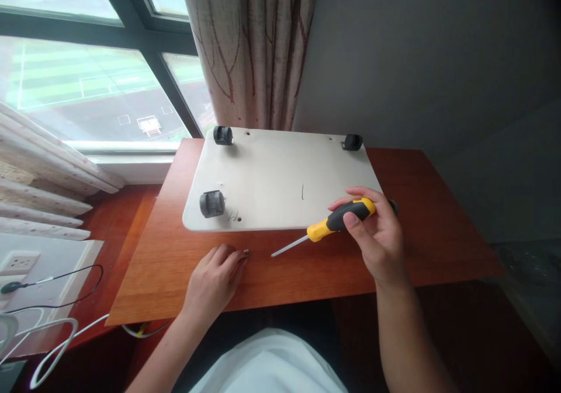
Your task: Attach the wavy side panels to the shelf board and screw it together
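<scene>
Resting in the right hand [382, 238] — a yellow-and-black screwdriver [323, 229]; its shaft [290, 246] silvery.

Place: appeared to be a home interior.
Window [109, 35]: overlooked a sports field [100, 77] from above.
Curtain [254, 48]: hung in branch-patterned folds.
Tabletop [284, 273]: showed reddish wood grain.

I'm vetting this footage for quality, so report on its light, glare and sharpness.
Head view: daylight glare pales the window; the wall at right sinks into shadow; the white panel is bright; the screwdriver looks fairly crisp; the small piece in the left hand is too tiny to identify.
</scene>
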The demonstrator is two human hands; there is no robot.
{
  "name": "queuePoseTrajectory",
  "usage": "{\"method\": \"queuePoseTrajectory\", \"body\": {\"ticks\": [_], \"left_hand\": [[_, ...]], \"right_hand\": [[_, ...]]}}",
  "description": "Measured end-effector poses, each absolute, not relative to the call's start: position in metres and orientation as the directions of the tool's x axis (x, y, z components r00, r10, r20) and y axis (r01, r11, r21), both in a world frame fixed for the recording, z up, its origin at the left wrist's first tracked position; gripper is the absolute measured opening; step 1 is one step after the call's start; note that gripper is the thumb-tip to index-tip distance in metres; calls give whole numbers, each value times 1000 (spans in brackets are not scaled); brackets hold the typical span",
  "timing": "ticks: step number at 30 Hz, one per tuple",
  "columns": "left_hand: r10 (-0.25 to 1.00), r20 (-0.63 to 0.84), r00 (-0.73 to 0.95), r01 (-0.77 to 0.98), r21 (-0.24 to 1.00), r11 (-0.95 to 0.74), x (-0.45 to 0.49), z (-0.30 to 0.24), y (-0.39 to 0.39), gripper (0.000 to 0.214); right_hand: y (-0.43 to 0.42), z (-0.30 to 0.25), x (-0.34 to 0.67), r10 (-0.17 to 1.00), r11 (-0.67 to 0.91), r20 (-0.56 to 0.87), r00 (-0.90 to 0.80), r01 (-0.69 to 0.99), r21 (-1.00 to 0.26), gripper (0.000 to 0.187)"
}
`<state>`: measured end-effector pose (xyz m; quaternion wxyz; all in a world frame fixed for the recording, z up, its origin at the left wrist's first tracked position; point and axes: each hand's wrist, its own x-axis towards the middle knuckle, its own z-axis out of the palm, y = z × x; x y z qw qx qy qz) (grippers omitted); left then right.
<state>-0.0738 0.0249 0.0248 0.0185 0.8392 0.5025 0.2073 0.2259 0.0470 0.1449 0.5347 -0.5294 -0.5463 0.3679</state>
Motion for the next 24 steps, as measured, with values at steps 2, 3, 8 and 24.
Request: {"method": "queuePoseTrajectory", "body": {"ticks": [2,3,8,24], "left_hand": [[864,322,387,856,222,-466,-77,25,23,16],[870,315,379,864,216,-454,-79,24,23,16],[887,251,387,879,189,-437,-89,18,21,15],[871,294,393,837,278,-472,-96,11,21,15]], "right_hand": [[46,142,226,973,164,188,131,176,-971,31],[46,141,227,974,161,184,129,174,-972,32],[44,136,226,976,155,176,124,166,-974,32],[48,126,224,981,130,151,123,162,-978,32]]}}
